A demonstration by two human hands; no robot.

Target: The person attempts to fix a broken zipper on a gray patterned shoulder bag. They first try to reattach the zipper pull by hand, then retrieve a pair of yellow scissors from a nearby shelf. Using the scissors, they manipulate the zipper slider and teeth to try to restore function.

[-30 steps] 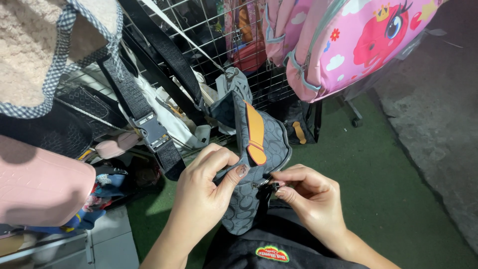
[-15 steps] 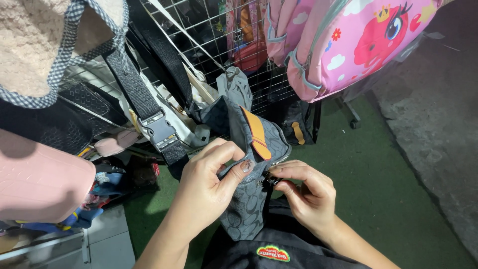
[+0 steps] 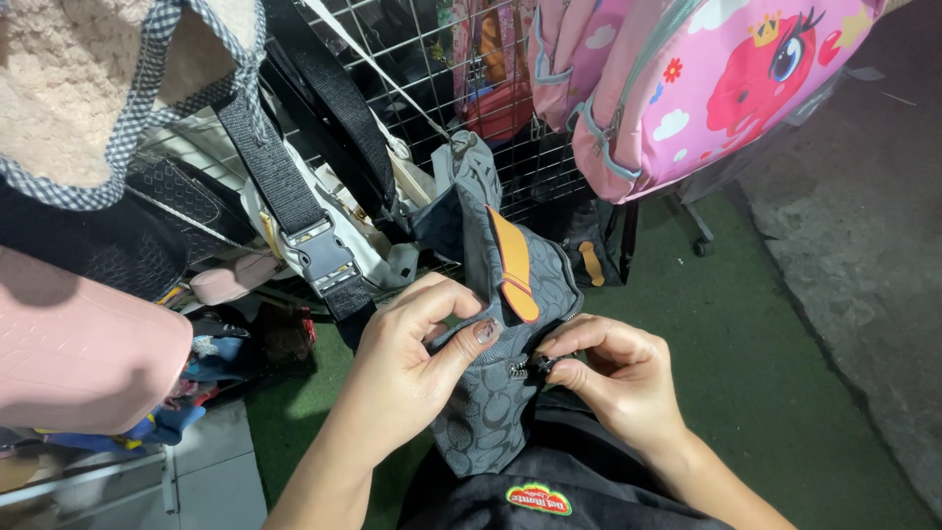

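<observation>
A small grey patterned bag (image 3: 496, 393) with an orange strap tab (image 3: 512, 263) hangs in front of me from a wire rack. My left hand (image 3: 417, 358) grips the bag's left side, thumb pressed on its front. With finger and thumb, my right hand (image 3: 618, 378) pinches the dark zipper pull (image 3: 535, 366) at the middle of the bag's right side. The lower end of the bag rests against my dark clothing with a red and green patch (image 3: 540, 499).
A pink cartoon backpack (image 3: 726, 88) hangs at upper right on the wire grid (image 3: 432, 49). A wide black strap with a grey buckle (image 3: 319, 257), a fluffy gingham-trimmed bag (image 3: 88, 88) and a pink bag (image 3: 78, 353) crowd the left. Green flooring (image 3: 775, 373) lies below, grey pavement to the right.
Both hands and the bag have shifted slightly upward in view. The right hand keeps its pinch on the zipper pull; the left keeps its hold on the bag.
</observation>
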